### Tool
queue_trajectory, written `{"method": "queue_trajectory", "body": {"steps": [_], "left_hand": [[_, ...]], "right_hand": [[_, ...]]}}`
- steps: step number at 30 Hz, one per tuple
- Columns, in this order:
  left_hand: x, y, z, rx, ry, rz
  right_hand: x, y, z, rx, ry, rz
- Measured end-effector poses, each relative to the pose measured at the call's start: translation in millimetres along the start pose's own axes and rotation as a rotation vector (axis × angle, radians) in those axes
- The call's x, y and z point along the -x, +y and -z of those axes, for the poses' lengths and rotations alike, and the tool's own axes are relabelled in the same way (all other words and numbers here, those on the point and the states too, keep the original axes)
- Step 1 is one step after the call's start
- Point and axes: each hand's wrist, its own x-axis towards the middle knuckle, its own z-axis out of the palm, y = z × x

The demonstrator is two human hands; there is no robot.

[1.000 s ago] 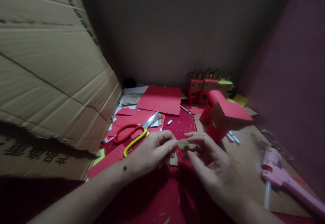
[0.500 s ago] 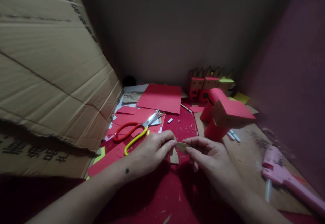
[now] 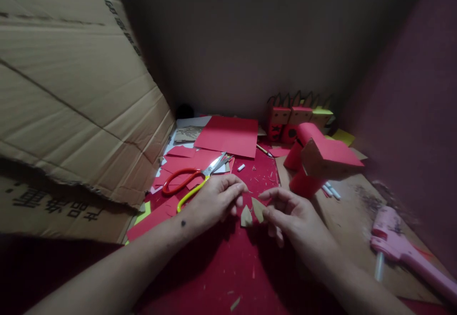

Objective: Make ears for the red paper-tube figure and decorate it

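Between the thumb and fingers of my right hand (image 3: 289,215) is a small pointed cardboard piece (image 3: 257,209), tip upward. My left hand (image 3: 223,198) is pinched closed just left of it, with a thin sliver (image 3: 250,192) showing at its fingertips. A second pointed cardboard piece (image 3: 246,217) lies on the red tabletop (image 3: 228,267) between the hands. Red-and-yellow-handled scissors (image 3: 193,191) rest partly behind my left hand, blades pointing away. Beyond my right hand stands a red paper figure with a cardboard-sided head (image 3: 332,157).
Red paper sheets (image 3: 228,136) cover the back left. Small box-headed paper figures (image 3: 300,115) stand along the back wall. A pink glue gun (image 3: 396,243) lies on a cardboard sheet (image 3: 360,224) at right. A big cardboard panel (image 3: 82,91) rises at left. Several scraps litter the tabletop.
The cardboard piece in my right hand has turned from nearly flat to tip-up. My left fingers have come away from it, holding a thin sliver. The view has shifted slightly.
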Motion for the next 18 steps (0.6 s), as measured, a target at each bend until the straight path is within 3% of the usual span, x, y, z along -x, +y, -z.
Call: {"method": "queue_trajectory", "body": {"steps": [4, 10, 14, 18], "left_hand": [[-5, -11, 11.3, -0.118, 0.000, -0.052], [-2, -16, 16.1, -0.537, -0.191, -0.211], [0, -20, 9.1, -0.744, -0.211, -0.339], [-2, -23, 4.2, -0.819, -0.207, -0.349]], "right_hand": [[-4, 5, 4, 0.156, 0.011, 0.048], [-7, 9, 10, 0.762, 0.073, 0.304], [-6, 12, 11, 0.869, 0.046, 0.289], [-5, 11, 12, 0.938, 0.011, 0.287]]}}
